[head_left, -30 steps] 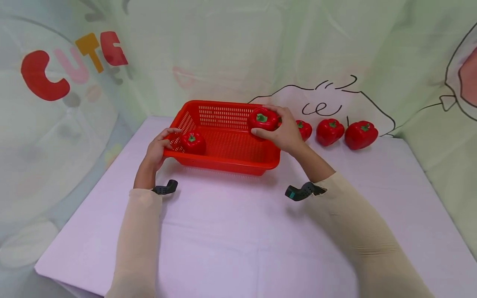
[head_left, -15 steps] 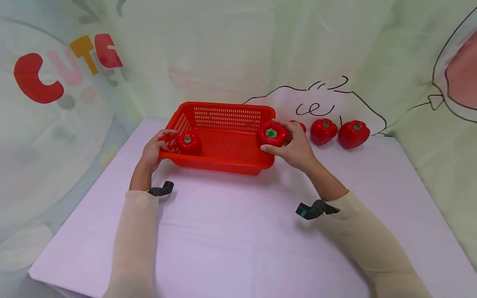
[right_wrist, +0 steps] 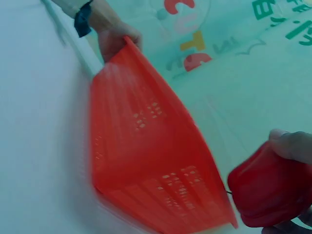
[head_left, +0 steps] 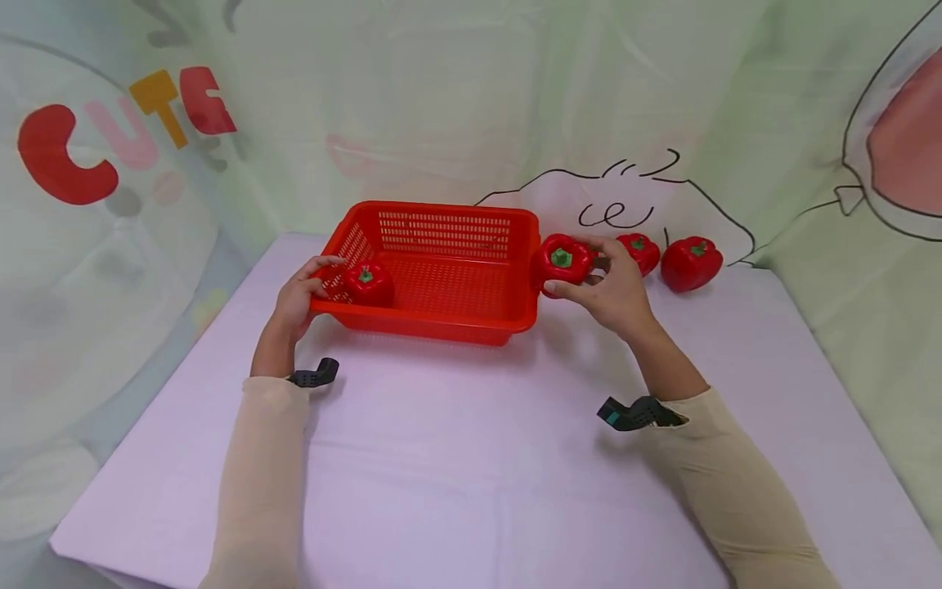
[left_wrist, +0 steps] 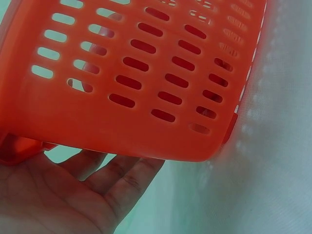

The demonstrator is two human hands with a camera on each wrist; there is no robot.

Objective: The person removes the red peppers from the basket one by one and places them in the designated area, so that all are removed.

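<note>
The right hand (head_left: 614,290) curls its fingers (head_left: 570,288) round a glossy red bell pepper with a green stem (head_left: 562,260), held just outside the right end wall of the slotted red plastic basket (head_left: 449,323). The left hand (head_left: 298,294) grips the basket's left rim, thumb on top, fingers beneath. A second red pepper (head_left: 366,282) lies inside, just beyond that thumb. Two more red peppers (head_left: 690,262) sit on the lilac tablecloth (head_left: 471,458) behind the right fingers.

1. Head view: from above and behind the arms, facing forward and down over the table (head_left: 471,458); takes in the whole red basket (head_left: 441,315) at middle distance.
2. Left wrist view: very close, low beside the table, facing the basket's slotted side wall (left_wrist: 146,87) over the left hand (left_wrist: 63,195).
3. Right wrist view: low, looking across the table along the basket (right_wrist: 146,161) toward the far left hand (right_wrist: 114,41).
4. Shared: the basket appears in all three views.
</note>
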